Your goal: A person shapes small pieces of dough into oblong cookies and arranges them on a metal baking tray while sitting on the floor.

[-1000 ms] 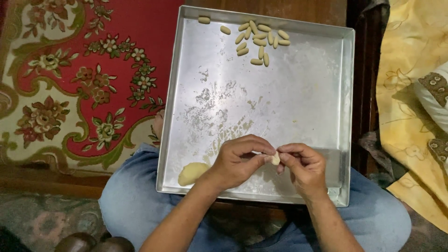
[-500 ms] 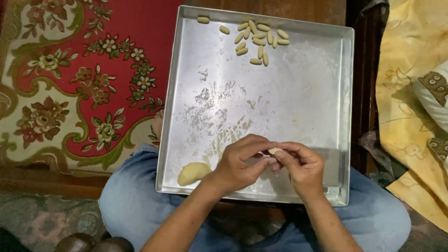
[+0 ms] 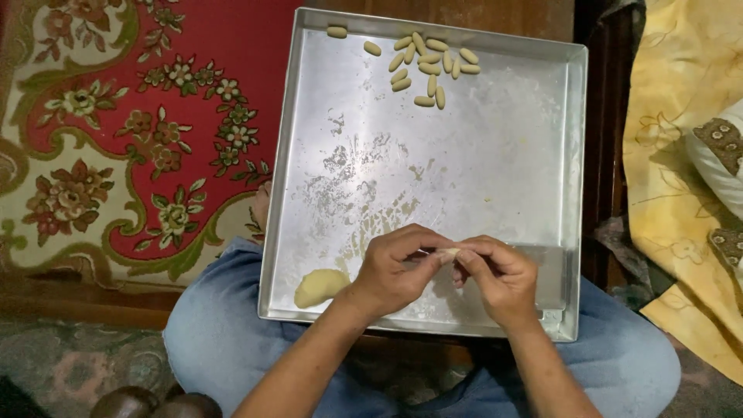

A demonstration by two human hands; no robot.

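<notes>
Since a moment ago our two hands have drawn closer over the near edge of the tray, and the small dough piece (image 3: 447,254) that showed plainly between the fingertips is now mostly covered, only a pale sliver visible.

Going left to right: a red floral carpet (image 3: 116,131) lies on the left. The metal tray (image 3: 495,178) rests across our lap in blue jeans (image 3: 209,333), which brings it within easy reach. In its near left corner sits the dough lump (image 3: 320,286), just beside our left hand (image 3: 395,271). That hand is curled narrow, its fingertips pinching the small piece; our right hand (image 3: 499,275) meets it from the other side, also closed on it. The shaped pieces (image 3: 429,66) are gathered at the far edge, well apart from the hands. A yellow cloth (image 3: 681,155) lies at right. We see no packages, labels or signs.
</notes>
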